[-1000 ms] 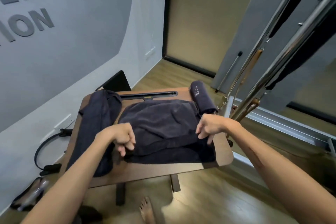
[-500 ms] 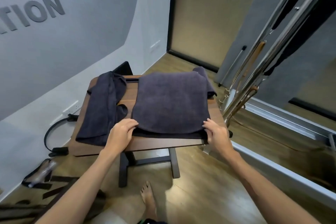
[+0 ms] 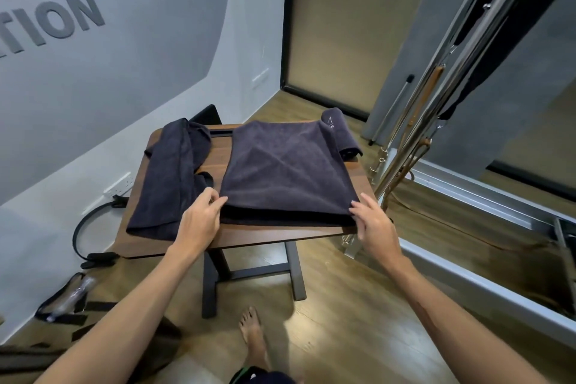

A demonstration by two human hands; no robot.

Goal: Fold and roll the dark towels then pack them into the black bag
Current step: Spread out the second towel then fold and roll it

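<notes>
the folded towel (image 3: 286,171) now lies flat in the middle of the counter (image 3: 280,232), a neat dark rectangle; a second ago it was a bunched heap, half a second ago already spread. the left hand (image 3: 199,221) pinches its near left corner and the right hand (image 3: 372,229) pinches its near right corner, fingers curled on the doubled edge. the fold looks done, so rolling probably comes next. the cloth is thick charcoal terry, soft and matte, with faint diagonal creases. a rolled towel (image 3: 341,134) sits touching its far right corner. a loose towel (image 3: 171,178) lies crumpled along the counter's left side. the counter is smooth brown wood. no black bag can be clearly picked out.
</notes>
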